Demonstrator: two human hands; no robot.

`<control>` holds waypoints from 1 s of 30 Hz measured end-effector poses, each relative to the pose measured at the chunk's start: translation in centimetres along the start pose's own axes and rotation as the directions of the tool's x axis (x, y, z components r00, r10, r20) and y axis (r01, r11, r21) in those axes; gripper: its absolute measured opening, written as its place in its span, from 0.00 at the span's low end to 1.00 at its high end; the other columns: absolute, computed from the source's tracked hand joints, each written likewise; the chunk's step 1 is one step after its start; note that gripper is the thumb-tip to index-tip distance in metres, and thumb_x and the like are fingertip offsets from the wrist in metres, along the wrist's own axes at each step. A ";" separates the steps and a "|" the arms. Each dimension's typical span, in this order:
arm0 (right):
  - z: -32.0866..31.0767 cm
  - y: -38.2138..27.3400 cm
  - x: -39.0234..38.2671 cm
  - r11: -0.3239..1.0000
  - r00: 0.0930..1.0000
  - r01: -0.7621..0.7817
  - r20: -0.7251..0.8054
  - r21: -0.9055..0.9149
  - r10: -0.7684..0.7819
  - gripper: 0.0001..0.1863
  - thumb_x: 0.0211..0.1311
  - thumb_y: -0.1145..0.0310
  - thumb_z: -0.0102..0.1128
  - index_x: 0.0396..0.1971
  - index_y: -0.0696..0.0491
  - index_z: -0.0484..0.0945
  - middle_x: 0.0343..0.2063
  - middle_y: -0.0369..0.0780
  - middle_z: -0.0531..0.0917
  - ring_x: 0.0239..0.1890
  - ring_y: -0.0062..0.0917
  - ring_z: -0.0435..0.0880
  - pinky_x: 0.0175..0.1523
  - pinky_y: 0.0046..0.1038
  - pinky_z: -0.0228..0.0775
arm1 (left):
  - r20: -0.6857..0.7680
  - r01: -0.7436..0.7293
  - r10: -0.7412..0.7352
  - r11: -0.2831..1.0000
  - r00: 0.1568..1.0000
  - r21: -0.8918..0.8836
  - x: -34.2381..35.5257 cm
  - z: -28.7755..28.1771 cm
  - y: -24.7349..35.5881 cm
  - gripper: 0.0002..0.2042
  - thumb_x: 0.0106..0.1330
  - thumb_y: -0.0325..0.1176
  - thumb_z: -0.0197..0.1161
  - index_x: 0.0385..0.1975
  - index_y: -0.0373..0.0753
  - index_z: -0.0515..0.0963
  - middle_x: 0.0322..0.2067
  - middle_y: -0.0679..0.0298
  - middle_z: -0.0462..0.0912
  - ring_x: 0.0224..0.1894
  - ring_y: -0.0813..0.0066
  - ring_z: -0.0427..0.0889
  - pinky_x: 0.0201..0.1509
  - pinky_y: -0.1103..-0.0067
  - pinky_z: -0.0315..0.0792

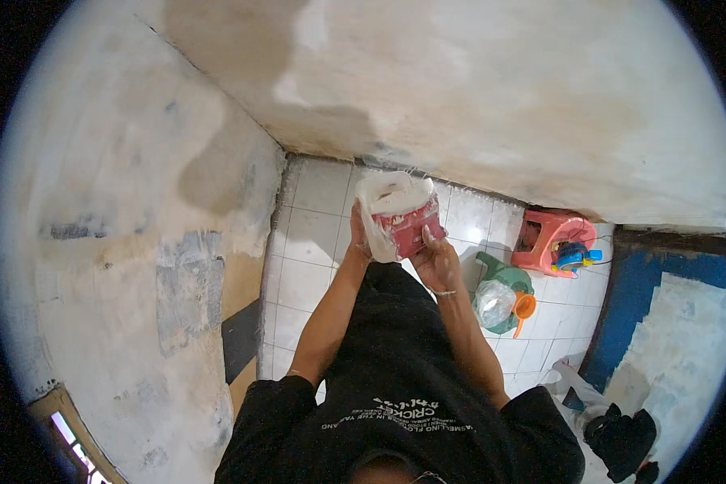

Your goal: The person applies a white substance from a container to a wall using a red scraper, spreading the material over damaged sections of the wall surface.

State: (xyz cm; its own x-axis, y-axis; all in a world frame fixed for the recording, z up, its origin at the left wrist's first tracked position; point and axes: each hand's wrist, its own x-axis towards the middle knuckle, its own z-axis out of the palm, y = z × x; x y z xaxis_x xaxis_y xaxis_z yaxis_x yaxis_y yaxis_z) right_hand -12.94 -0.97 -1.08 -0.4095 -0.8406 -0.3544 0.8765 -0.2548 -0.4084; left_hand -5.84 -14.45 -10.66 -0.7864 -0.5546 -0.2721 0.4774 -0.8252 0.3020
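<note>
Both my hands are raised in front of my body, over the white tiled floor (310, 230). Between them is a small red tub (411, 235), smeared with white, with a whitish plastic bag (369, 194) draped over its rim and one side. My left hand (357, 238) closes on the bag-covered left side, its fingers mostly hidden behind. At the lower right, my right hand (436, 262) grips the tub, thumb on the red face. The tub's contents are hard to make out.
Patchy, smeared walls (121, 185) meet in a corner ahead. To the right stand a pink plastic stool (532, 252) by a blue-and-yellow object (571, 258), and a green stool (492, 268) bearing clear plastic (492, 305) and an orange dipper (524, 306). Black cloth (625, 444) lies lower right, near a blue panel (621, 294).
</note>
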 end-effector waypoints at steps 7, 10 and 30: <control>0.3 1.1 2.9 0.996 0.986 0.072 -0.154 0.062 -0.062 0.16 0.66 0.71 0.52 0.50 0.61 0.69 0.48 0.46 0.78 0.52 0.32 0.77 0.61 0.37 0.69 | -0.113 -0.042 0.045 0.999 0.993 0.025 3.0 -3.0 2.0 0.35 0.60 0.62 0.52 0.61 0.42 0.64 0.55 0.58 0.72 0.54 0.58 0.73 0.56 0.63 0.73; -0.7 0.9 5.3 0.987 0.989 0.118 -0.104 0.105 -0.107 0.17 0.65 0.70 0.52 0.50 0.62 0.68 0.48 0.45 0.77 0.51 0.33 0.77 0.59 0.36 0.70 | -0.181 -0.006 0.014 0.999 0.983 0.042 3.7 -6.5 2.6 0.35 0.59 0.62 0.52 0.59 0.42 0.66 0.53 0.59 0.74 0.53 0.60 0.74 0.53 0.61 0.75; -22.2 1.3 32.7 0.906 0.906 0.423 -0.004 0.028 -0.423 0.18 0.60 0.75 0.46 0.50 0.65 0.70 0.52 0.51 0.75 0.50 0.40 0.78 0.59 0.42 0.70 | -0.187 -0.030 -0.004 0.983 0.982 -0.179 -5.8 -18.1 11.6 0.37 0.57 0.60 0.58 0.62 0.44 0.62 0.61 0.57 0.66 0.61 0.58 0.67 0.64 0.55 0.61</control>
State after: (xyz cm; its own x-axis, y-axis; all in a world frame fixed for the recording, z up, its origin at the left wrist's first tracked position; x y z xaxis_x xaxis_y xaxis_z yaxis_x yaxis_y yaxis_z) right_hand -30.87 -18.19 -31.88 -0.7427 -0.6523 -0.1514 0.6279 -0.5996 -0.4962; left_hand 11.41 -22.78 -22.12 -0.7011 -0.5616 -0.4394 0.5635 -0.8140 0.1412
